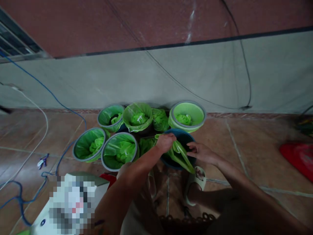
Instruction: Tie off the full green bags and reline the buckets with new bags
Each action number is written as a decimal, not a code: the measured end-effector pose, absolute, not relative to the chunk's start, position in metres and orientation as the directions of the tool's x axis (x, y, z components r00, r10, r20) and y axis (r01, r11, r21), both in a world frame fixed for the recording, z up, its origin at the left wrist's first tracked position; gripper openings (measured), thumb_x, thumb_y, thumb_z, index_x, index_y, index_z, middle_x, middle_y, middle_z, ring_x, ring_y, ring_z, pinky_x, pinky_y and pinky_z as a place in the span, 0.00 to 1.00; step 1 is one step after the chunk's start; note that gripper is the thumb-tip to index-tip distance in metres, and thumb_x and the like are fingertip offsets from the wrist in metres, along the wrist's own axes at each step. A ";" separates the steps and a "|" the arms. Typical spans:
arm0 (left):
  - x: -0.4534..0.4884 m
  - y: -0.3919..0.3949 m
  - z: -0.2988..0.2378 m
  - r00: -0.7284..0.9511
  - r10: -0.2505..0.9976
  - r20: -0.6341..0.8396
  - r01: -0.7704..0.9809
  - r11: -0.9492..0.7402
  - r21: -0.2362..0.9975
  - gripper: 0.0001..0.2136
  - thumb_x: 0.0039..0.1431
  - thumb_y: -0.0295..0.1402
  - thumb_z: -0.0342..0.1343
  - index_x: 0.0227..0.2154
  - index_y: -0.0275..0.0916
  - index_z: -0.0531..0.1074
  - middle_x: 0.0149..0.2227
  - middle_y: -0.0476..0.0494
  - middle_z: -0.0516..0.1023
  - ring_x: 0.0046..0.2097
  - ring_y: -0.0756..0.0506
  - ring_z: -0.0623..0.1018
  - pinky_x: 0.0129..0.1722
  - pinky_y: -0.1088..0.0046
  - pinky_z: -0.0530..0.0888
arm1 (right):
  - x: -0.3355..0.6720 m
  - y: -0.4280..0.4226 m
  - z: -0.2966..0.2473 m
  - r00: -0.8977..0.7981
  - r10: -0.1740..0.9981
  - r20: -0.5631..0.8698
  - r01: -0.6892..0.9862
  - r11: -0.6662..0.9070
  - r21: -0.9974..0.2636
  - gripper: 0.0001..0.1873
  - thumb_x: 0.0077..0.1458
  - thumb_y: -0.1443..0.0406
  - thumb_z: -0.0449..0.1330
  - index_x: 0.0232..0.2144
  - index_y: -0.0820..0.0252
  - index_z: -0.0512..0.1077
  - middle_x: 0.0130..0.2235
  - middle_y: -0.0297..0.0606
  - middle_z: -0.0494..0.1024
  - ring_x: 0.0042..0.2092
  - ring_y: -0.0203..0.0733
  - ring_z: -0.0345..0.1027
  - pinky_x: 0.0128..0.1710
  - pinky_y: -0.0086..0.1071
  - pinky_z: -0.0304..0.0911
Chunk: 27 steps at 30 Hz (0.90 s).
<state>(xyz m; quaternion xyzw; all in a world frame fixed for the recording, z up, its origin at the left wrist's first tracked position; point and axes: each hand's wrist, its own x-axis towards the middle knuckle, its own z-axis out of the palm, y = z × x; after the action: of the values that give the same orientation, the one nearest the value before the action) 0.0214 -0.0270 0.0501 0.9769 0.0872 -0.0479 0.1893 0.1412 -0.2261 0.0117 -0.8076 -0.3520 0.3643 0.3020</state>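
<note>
Left hand (166, 142): I find it closed, thumb and fingers pinching the upper edge of a green bag (180, 156).
Right hand (201, 152): I record it open, fingers slightly bent, over the right side of a blue bucket (179, 131); whether the fingertips touch the bag I cannot tell.
Green bag: it slants across the bucket's mouth from the left hand, its lower end coming over the near rim beside a pale slipper (197, 177).
Blue bucket: I see it on the tiled floor (227, 156) in front of the person's feet, dark inside, partly covered by the bag and both hands.
Back row: near the grey wall (97, 81) I note a left rear bin (110, 107), a middle rear bin (128, 118) with its liner draped over the rim, and a right rear bin (200, 115); gathered green plastic (160, 119) sits between the last two.
Front row: a left front bin (78, 148) and a right front bin (107, 160), both grey-rimmed and green-lined, stand side by side; crumpled plastic shows inside each.
Left floor: I log a blue cable (60, 160), a white cable (46, 122) and a small purple-and-white item (43, 161).
Right floor: a red object (297, 158) lies well apart from the bins, cut by the frame edge.
</note>
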 end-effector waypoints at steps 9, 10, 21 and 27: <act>0.024 -0.040 0.040 0.937 0.289 -0.195 0.331 -0.914 0.234 0.20 0.59 0.29 0.54 0.55 0.40 0.69 0.54 0.38 0.74 0.53 0.40 0.75 0.54 0.63 0.71 | 0.127 -0.184 0.023 0.529 0.773 -0.351 0.454 -0.607 -0.652 0.07 0.50 0.67 0.58 0.23 0.59 0.74 0.24 0.32 0.75 0.28 0.35 0.67 0.28 0.27 0.56; 0.023 -0.039 0.039 0.919 0.332 -0.212 0.370 -0.912 0.178 0.26 0.57 0.28 0.56 0.60 0.40 0.65 0.60 0.36 0.70 0.55 0.38 0.74 0.55 0.61 0.71 | 0.131 -0.186 0.019 0.539 0.767 -0.348 0.411 -0.600 -0.686 0.06 0.50 0.65 0.59 0.23 0.59 0.75 0.24 0.32 0.75 0.27 0.35 0.67 0.27 0.26 0.57; 0.017 -0.022 0.029 0.812 0.520 -0.264 0.582 -0.692 0.428 0.25 0.59 0.30 0.52 0.60 0.37 0.61 0.59 0.33 0.70 0.54 0.41 0.77 0.53 0.68 0.72 | 0.154 -0.206 0.012 0.599 0.633 -0.491 -0.158 -0.508 -0.847 0.15 0.52 0.53 0.60 0.26 0.58 0.72 0.23 0.32 0.75 0.24 0.37 0.71 0.26 0.29 0.70; 0.020 -0.041 0.018 0.886 0.308 -0.348 0.464 -0.610 0.642 0.25 0.53 0.49 0.61 0.49 0.39 0.72 0.45 0.40 0.80 0.45 0.40 0.80 0.45 0.67 0.74 | 0.136 -0.202 0.009 0.536 0.702 -0.468 -0.160 -0.460 -0.873 0.13 0.54 0.55 0.58 0.27 0.59 0.68 0.23 0.30 0.71 0.24 0.35 0.69 0.27 0.29 0.71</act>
<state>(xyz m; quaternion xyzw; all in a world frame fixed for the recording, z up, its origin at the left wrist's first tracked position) 0.0196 -0.0412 0.0175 0.8915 0.2165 -0.1015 0.3847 0.1365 -0.2017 0.0085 -0.7297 -0.1856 0.4443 0.4855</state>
